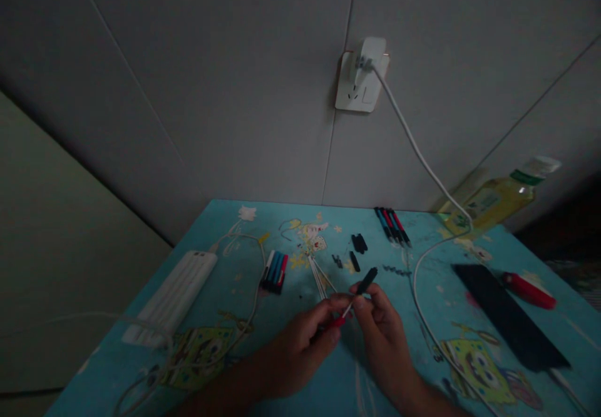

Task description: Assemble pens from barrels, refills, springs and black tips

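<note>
Pinching observed at both hands: the left hand (306,343) grips a red pen part (337,323), the right hand (384,328) a black pen part (367,280), with a thin white rod (347,309) (slanted, its seating unclear) between the two. Both parts are held above the blue table cover (277,314). Beyond the hands lie loose white rods (316,274); pen barrels (276,271) lie left of these, pens (393,226) near the wall (263,123).

Black barrel (367,280) in right hand (381,324)
</note>
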The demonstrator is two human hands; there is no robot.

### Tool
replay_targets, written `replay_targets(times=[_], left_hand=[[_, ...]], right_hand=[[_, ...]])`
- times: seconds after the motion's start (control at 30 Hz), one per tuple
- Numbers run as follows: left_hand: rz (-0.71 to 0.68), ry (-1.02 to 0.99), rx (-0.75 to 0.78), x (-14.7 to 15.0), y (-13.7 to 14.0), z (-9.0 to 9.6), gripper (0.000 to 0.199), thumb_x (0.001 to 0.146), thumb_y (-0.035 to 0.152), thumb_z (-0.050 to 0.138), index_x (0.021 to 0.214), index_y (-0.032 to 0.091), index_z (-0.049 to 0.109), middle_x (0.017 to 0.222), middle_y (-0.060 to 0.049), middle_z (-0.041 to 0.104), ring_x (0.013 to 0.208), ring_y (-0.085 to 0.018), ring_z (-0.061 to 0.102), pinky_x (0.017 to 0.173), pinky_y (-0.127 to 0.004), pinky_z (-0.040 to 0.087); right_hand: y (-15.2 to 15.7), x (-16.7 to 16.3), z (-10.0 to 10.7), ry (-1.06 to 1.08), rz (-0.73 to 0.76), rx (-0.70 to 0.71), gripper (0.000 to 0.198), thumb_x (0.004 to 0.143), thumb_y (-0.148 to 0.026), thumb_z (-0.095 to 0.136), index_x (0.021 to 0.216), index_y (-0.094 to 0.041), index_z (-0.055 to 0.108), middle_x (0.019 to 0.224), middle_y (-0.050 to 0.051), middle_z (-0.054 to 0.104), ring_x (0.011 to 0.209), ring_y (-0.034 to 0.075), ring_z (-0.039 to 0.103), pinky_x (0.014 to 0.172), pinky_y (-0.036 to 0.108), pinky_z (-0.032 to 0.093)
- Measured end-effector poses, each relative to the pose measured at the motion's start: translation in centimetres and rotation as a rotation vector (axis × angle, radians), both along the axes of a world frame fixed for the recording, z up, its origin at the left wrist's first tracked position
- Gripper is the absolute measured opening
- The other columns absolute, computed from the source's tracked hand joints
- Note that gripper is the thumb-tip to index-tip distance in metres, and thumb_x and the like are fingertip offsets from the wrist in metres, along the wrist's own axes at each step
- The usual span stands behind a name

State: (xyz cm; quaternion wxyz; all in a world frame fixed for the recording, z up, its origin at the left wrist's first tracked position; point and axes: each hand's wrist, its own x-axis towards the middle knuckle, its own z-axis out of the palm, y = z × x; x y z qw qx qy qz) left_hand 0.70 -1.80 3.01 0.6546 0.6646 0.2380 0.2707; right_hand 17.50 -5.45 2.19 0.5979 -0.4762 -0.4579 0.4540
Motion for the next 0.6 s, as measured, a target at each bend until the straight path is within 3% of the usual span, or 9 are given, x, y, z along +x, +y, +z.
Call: replay_targets(times=[0.07, 0.17, 0.27, 0.3, 0.37, 0.47, 0.6], left_hand=[[-0.006, 0.001, -0.010, -0.1, 0.0, -0.2, 0.041, 0.099, 0.035, 0.048, 0.139, 0.027, 0.049, 0.141, -0.008, 0.051, 0.136, -0.025, 0.042, 0.114, -0.040, 0.030], [0.028, 0.076, -0.004, -0.5, 0.1, -0.8, 0.039, 0.098, 0.039, 0.051, 0.134, 0.024, 0.053, 0.127, -0.010, 0.058, 0.125, -0.025, 0.049, 0.109, -0.039, 0.036], [0.071, 0.105, -0.083, -0.8, 0.2, -1.5, 0.037, 0.099, 0.044, 0.048, 0.129, 0.021, 0.052, 0.085, -0.002, 0.058, 0.081, -0.015, 0.056, 0.074, -0.025, 0.046], [0.074, 0.097, -0.119, -0.8, 0.2, -1.8, 0.038, 0.100, 0.045, 0.046, 0.128, 0.021, 0.051, 0.074, 0.002, 0.050, 0.066, -0.011, 0.048, 0.061, -0.021, 0.041], [0.081, 0.072, -0.181, -0.8, 0.4, -2.2, 0.039, 0.100, 0.048, 0.043, 0.127, 0.020, 0.048, 0.065, 0.007, 0.035, 0.053, -0.009, 0.032, 0.048, -0.019, 0.027], [0.113, 0.105, -0.212, -0.6, 1.0, -2.0, 0.036, 0.101, 0.049, 0.040, 0.121, 0.020, 0.048, 0.065, 0.008, 0.028, 0.051, -0.009, 0.025, 0.046, -0.020, 0.021], [0.167, 0.259, 0.036, -0.7, 1.9, -0.8, 0.026, 0.100, 0.042, 0.044, 0.105, 0.020, 0.056, 0.075, 0.004, 0.049, 0.065, -0.011, 0.045, 0.060, -0.022, 0.036]], right_hand=[[-0.1, 0.0, -0.1, 0.007, 0.035, 0.010, 0.014, 0.098, -0.035, 0.054, 0.102, -0.024, 0.061, 0.088, 0.002, 0.073, 0.077, 0.015, 0.067, 0.071, 0.024, 0.053], [0.0, 0.2, 0.1, -0.024, 0.112, 0.035, 0.012, 0.096, -0.032, 0.058, 0.097, -0.023, 0.065, 0.103, 0.004, 0.072, 0.092, 0.018, 0.067, 0.085, 0.030, 0.052], [0.2, 0.4, 0.6, -0.111, 0.168, 0.083, 0.011, 0.093, -0.030, 0.063, 0.098, -0.023, 0.069, 0.117, 0.006, 0.068, 0.112, 0.022, 0.062, 0.100, 0.038, 0.046], [0.4, 0.5, 0.7, -0.149, 0.177, 0.105, 0.011, 0.093, -0.029, 0.064, 0.099, -0.024, 0.070, 0.119, 0.006, 0.067, 0.115, 0.023, 0.060, 0.103, 0.038, 0.045], [0.7, 0.7, 0.7, -0.228, 0.186, 0.146, 0.014, 0.093, -0.028, 0.064, 0.104, -0.026, 0.071, 0.122, 0.006, 0.065, 0.119, 0.023, 0.058, 0.106, 0.039, 0.042], [1.0, 1.4, 0.3, -0.322, 0.139, 0.174, 0.024, 0.093, -0.029, 0.063, 0.116, -0.028, 0.068, 0.126, 0.006, 0.063, 0.117, 0.022, 0.058, 0.104, 0.039, 0.043], [1.3, 2.5, -0.2, -0.347, 0.025, 0.073, 0.033, 0.093, -0.034, 0.062, 0.125, -0.024, 0.062, 0.103, 0.005, 0.067, 0.091, 0.019, 0.062, 0.084, 0.032, 0.050]])
